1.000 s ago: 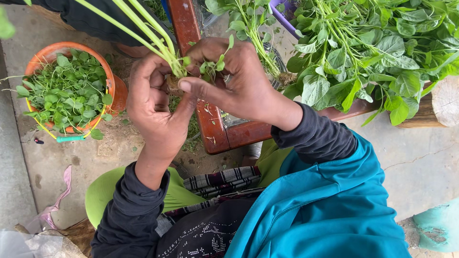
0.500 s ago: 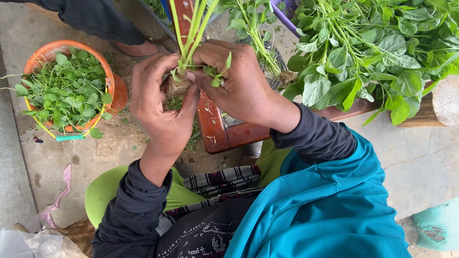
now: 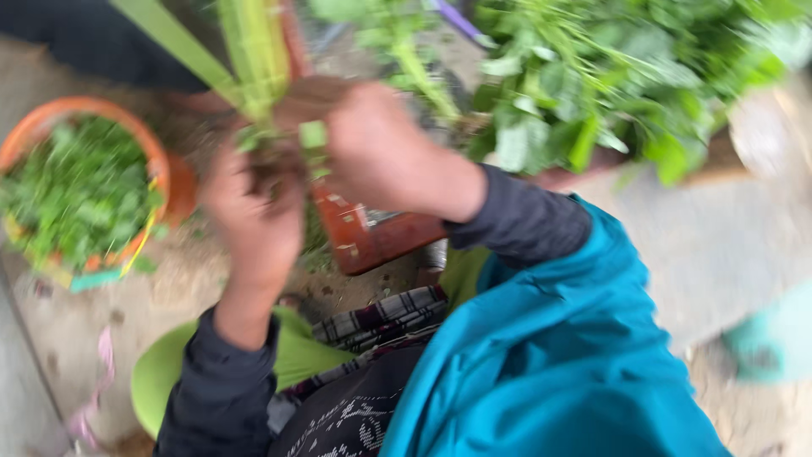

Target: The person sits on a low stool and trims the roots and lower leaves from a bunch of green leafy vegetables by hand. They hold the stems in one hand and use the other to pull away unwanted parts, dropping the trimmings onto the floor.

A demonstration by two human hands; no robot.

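Both hands, left (image 3: 254,216) and right (image 3: 381,148), close on the stalks (image 3: 254,51); blur hides the exact finger grip.

**Materials under my hands**

I see a smooth orange plastic basket (image 3: 161,173) heaped with matt green leaves. My left hand (image 3: 254,211) and right hand (image 3: 381,152) grip fibrous pale-green plant stalks (image 3: 254,51). My sleeves are soft dark knit cloth, my teal jacket (image 3: 550,338) smooth matt fabric. The grey concrete ground (image 3: 702,245) looks rough, though blurred.
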